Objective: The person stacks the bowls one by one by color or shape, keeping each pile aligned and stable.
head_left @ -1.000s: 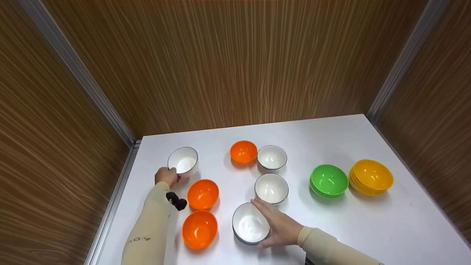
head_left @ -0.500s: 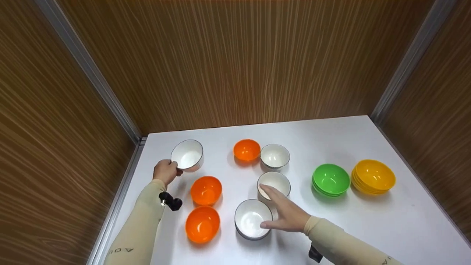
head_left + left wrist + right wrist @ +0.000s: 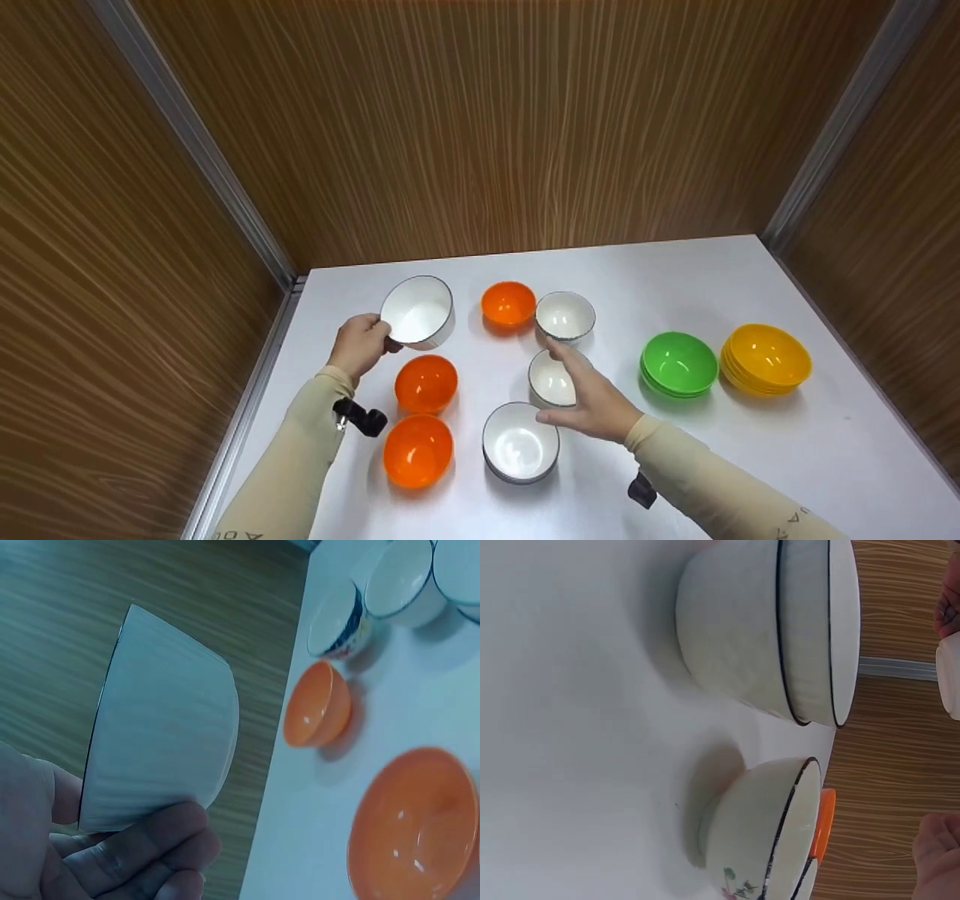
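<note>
My left hand (image 3: 361, 345) grips a white bowl (image 3: 418, 309) with a thin dark rim, thumb at the rim and fingers under its side. The left wrist view shows this white bowl (image 3: 161, 727) tilted and raised off the table. My right hand (image 3: 596, 401) hangs with spread fingers over the white bowls and holds nothing. Beneath it stand two nested white bowls (image 3: 517, 446) and a single white bowl (image 3: 549, 379), partly hidden by the hand. Another white bowl (image 3: 565, 315) stands behind. In the right wrist view, one white bowl (image 3: 754, 829) has a floral print.
Two orange bowls (image 3: 426, 384) (image 3: 418, 451) stand front left, and a smaller orange bowl (image 3: 508, 305) touches the rear white bowl. Stacked green bowls (image 3: 679, 364) and stacked yellow bowls (image 3: 766, 358) are at the right. Wood-grain panels (image 3: 480, 135) enclose the white table (image 3: 675, 480).
My left hand has lifted the white bowl off the table at the far left and carried it rightward. My right hand has let go of the nested white bowls and risen away from them.
</note>
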The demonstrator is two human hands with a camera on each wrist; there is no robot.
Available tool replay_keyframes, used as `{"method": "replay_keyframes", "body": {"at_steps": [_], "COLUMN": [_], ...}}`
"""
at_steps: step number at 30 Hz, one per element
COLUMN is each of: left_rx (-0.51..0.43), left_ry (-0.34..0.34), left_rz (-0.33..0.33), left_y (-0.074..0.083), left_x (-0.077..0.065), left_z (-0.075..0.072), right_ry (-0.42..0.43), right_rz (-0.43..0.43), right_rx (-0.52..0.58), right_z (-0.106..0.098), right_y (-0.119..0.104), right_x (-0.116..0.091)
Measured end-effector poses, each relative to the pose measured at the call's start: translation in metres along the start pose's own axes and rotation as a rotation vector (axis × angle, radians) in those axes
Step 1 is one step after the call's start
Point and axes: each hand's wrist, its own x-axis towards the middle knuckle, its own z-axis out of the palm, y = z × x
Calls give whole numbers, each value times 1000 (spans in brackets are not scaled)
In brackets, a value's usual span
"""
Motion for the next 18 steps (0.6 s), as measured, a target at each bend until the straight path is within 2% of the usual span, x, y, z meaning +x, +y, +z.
{"method": "replay_keyframes", "body": {"at_steps": [9,13,18], "left_rx": [-8,-16,-19], "left_ry": [-59,-99,-166], "left_rz": [67,90,140], "left_y": [23,30,38], "left_x": [-23,-33,-42], "left_z": [24,33,44], "right_ry": [65,58,43], "right_rz": [-29,-23,-57], "right_rx": [-28,-24,-14], "right_z": [-19,-24,-25], "right_y": [-12,-17,-22], "right_x": [18,22,27]}}
